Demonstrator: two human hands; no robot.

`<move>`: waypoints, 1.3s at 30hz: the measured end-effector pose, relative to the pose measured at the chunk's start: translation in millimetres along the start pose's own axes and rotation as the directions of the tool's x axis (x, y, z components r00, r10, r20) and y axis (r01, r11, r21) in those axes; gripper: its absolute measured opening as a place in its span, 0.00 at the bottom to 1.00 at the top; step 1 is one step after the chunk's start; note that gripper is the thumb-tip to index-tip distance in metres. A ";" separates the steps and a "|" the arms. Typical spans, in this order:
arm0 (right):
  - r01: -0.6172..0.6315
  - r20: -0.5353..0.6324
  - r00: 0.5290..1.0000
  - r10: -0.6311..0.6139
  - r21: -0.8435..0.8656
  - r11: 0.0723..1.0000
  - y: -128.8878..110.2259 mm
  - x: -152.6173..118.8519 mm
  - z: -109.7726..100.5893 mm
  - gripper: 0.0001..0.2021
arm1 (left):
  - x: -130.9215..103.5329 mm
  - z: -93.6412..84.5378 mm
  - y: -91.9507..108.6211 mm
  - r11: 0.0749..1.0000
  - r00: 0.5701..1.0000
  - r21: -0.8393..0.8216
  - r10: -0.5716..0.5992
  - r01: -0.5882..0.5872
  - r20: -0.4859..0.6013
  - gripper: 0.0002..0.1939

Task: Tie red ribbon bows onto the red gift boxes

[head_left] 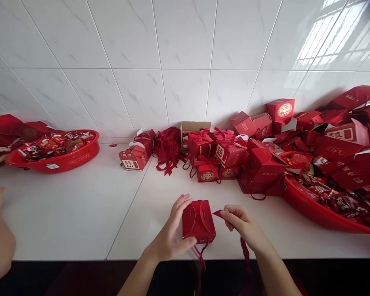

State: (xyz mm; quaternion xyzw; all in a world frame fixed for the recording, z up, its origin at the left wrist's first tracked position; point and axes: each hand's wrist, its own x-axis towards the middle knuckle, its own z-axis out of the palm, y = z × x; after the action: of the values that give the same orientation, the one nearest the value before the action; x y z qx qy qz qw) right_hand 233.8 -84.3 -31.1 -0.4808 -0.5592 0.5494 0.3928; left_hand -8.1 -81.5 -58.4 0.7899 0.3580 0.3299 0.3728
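"White desk [77, 213], tile wall [135, 41]. Where's the small red cardboard box [200, 224]?"
"At three o'clock from the left hand [174, 235], whose thumb and fingers stand apart."
"And the right hand [242, 223]?"
"Pinching a red fabric ribbon [244, 248], at the box's three o'clock."

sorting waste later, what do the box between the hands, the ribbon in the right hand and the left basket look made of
Box: probably thin card, smooth red, judging by its crisp folds and cut slots.
Ribbon: likely fabric, thin and limp where it hangs; satin or plain is unclear.
Basket: probably plastic, glossy red, with a perforated side.
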 end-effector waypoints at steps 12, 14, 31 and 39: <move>0.012 0.081 0.997 -0.009 -0.043 0.999 -1.4 21.1 19.6 0.16 | 27.6 10.9 28.0 0.970 0.990 0.219 -0.084 0.108 -0.116 0.08; 0.036 0.110 0.993 -0.029 -0.064 0.997 -2.4 21.1 21.2 0.16 | 29.6 10.6 27.2 0.972 0.990 0.213 -0.069 0.095 -0.124 0.05; 0.371 0.162 0.928 -0.335 -0.320 0.872 -17.8 18.2 20.8 0.13 | 28.4 7.5 31.1 0.999 0.970 0.034 0.017 -0.009 -0.241 0.10; 0.400 0.264 0.893 -0.365 -0.092 0.912 -37.6 21.2 25.5 0.08 | 23.9 -3.4 41.8 0.998 0.958 -0.054 0.027 -0.044 -0.284 0.12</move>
State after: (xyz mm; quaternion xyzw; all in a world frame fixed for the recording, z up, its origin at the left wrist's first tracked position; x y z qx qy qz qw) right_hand 200.3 -67.4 2.1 -0.3179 -0.7245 0.4738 0.3867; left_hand 15.2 -80.4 -16.1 0.7295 0.3835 0.4566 0.3351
